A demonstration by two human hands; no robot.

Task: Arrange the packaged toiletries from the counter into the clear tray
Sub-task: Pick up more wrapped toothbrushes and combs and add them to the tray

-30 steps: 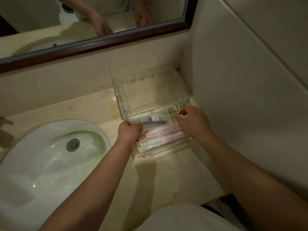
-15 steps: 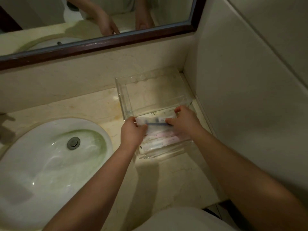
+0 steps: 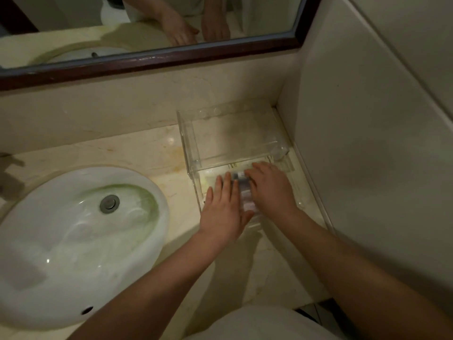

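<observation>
Left hand: the left hand (image 3: 224, 212) lies flat, palm down, fingers straight and slightly spread, over the left part of the front section of the tray; it grips nothing
Right hand: the right hand (image 3: 269, 190) lies palm down just beside it, fingers loosely extended over the packets, with no visible grasp
Packaged toiletries: the packaged toiletries (image 3: 242, 190) show only as a blurred strip between the two hands, inside the tray's lower front section; they seem to be pressed flat, but the blur makes this uncertain
Clear tray: the clear tray (image 3: 188, 143) stands on the counter (image 3: 137, 153) in the corner, against the right wall (image 3: 367, 143); its raised rear shelf looks bare
Sink: the white sink (image 3: 73, 241) sits left of the tray, apart from it
Mirror: the mirror (image 3: 147, 28) above reflects both hands
</observation>
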